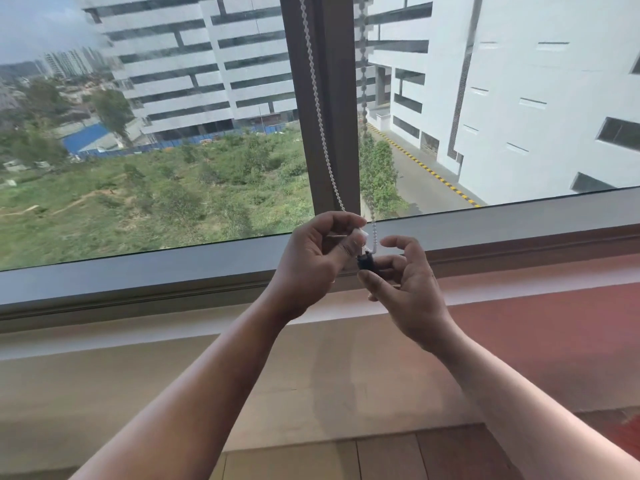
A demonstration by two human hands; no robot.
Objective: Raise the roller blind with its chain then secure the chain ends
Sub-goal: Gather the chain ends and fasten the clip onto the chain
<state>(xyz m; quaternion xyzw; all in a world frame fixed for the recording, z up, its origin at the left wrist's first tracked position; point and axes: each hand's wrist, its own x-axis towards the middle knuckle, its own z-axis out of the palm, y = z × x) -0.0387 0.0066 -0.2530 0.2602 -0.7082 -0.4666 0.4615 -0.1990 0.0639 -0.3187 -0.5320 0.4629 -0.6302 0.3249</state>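
window frame (325, 98) runs straight up above both hands | sill (138, 289) sits right behind them | left hand (311, 268) pinched on the white bead chain (318, 109) coming down from above | right hand (405, 289) fingers clamped on the little black connector (365, 262) between the hands

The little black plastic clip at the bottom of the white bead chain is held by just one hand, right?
No. The head view shows both hands on it: left hand and right hand meet at the black plastic clip under the white bead chain.
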